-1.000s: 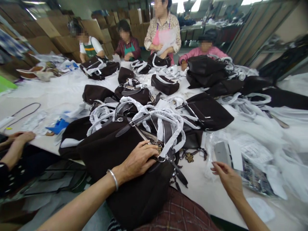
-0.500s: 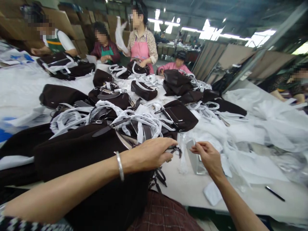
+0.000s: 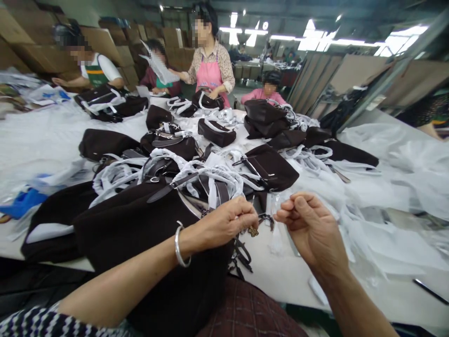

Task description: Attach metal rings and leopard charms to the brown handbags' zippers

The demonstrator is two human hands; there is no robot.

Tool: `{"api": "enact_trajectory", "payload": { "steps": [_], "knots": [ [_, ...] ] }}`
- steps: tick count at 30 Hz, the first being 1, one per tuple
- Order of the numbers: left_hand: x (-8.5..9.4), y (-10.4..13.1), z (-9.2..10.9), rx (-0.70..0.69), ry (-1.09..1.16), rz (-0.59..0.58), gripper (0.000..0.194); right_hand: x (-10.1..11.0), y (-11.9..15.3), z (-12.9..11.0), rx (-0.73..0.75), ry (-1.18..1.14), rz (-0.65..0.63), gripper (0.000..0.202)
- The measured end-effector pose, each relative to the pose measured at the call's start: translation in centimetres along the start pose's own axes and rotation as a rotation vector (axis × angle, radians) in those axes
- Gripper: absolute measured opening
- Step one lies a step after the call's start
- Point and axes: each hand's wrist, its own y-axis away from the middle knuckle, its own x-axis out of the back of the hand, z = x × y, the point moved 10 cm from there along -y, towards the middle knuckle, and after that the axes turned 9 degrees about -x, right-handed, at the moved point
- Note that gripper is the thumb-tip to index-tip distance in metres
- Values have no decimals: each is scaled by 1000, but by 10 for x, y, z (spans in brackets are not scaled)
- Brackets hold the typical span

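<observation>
My left hand (image 3: 224, 220), with a silver bangle (image 3: 177, 245) at the wrist, is closed over the right end of a large dark brown bag (image 3: 129, 220). From its fingertips hangs a small patterned brown charm (image 3: 253, 231). To the right, my right hand (image 3: 315, 231) is turned partly palm up, thumb and fingers pinched together; whatever they hold, if anything, is too small to make out. Thin dark straps (image 3: 242, 255) lie on the table below my left hand. Between my hands are a clear plastic piece (image 3: 276, 234) and another dark strap bunch (image 3: 268, 221).
Several dark bags with white-wrapped handles (image 3: 164, 159) are heaped across the table (image 3: 273, 285). White plastic sheets (image 3: 368, 243) spread on the right, near a black pen (image 3: 431, 292). A blue object (image 3: 24, 201) lies left. Several people work behind the heap, one in a pink apron (image 3: 209, 75).
My left fingers have closed, with the charm now hanging from them. My right hand has lifted and turned its palm up, away from the grey piece beneath it. The view has shifted slightly.
</observation>
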Motion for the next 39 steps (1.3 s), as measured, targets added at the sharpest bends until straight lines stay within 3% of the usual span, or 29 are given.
{"api": "enact_trajectory", "payload": {
  "steps": [4, 7, 9, 11, 13, 16, 18, 21, 24, 27, 29, 33, 39],
  "knots": [
    [40, 33, -7, 27, -228, 178, 28, 13, -12, 9, -51, -32, 20, 17],
    [46, 56, -21, 119, -327, 184, 29, 13, -13, 15, -124, 237, -4, 31],
    [41, 67, -32, 212, -453, 145, 28, 12, -6, -6, 28, 543, 106, 40],
    [36, 72, -39, 278, -587, 116, 27, -3, 10, -34, 276, 777, 210, 36],
    [29, 72, -40, 297, -627, 99, 26, -39, 25, -36, 419, 891, 72, 25],
    [25, 70, -38, 283, -522, 114, 29, -100, 45, -4, 495, 908, -345, 21],
    [26, 71, -37, 290, -417, 144, 31, -118, 49, 19, 485, 905, -461, 22],
    [26, 75, -39, 313, -252, 145, 32, -119, 42, 41, 389, 900, -475, 16],
    [25, 76, -40, 271, -160, 121, 33, -107, 34, 46, 302, 860, -455, 10],
    [33, 78, -45, 191, -260, 162, 25, -85, 24, 51, 189, 832, -347, 12],
    [31, 81, -52, 152, -400, 119, 26, -74, 22, 57, 159, 810, -292, 15],
    [16, 86, -71, 148, -539, -65, 43, -79, 33, 66, 249, 727, -314, 11],
    [19, 87, -59, 137, -588, -66, 36, -103, 52, 66, 437, 688, -382, 12]
  ]
}}
